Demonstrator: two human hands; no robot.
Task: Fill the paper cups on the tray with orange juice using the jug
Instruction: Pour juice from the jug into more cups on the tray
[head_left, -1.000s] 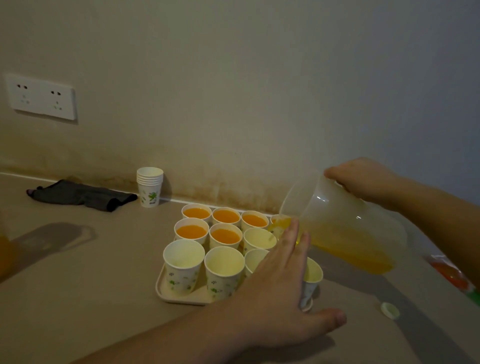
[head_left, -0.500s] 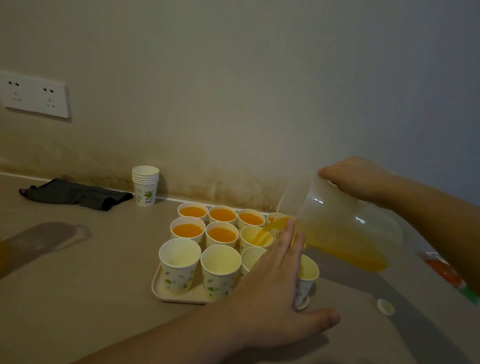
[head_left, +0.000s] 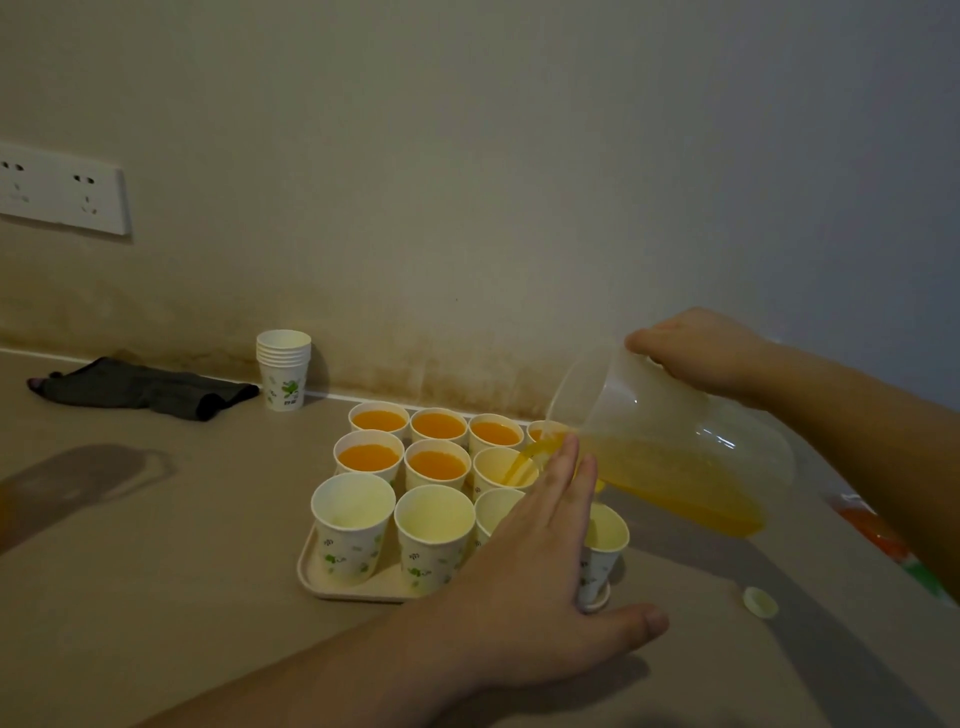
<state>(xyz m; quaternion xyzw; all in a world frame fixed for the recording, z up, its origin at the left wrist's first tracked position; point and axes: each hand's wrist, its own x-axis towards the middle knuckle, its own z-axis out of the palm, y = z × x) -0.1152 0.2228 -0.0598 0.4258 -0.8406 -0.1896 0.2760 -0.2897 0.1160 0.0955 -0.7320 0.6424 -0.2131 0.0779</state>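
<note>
The right hand (head_left: 698, 351) grips the tilted translucent jug (head_left: 670, 441) by its far side, and a stream of orange juice (head_left: 522, 462) runs into a middle-row paper cup (head_left: 501, 467) on the beige tray (head_left: 311, 569). The left hand (head_left: 530, 582) reaches over the near cups, fingers straight, thumb spread. Five cups behind already hold juice; the front-left cup (head_left: 353, 525) stands empty.

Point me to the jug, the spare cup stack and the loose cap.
jug (head_left: 675, 447), head view, clear side wall above the juice
spare cup stack (head_left: 283, 371), head view, outer cup's side
loose cap (head_left: 760, 602), head view, its top face
</note>
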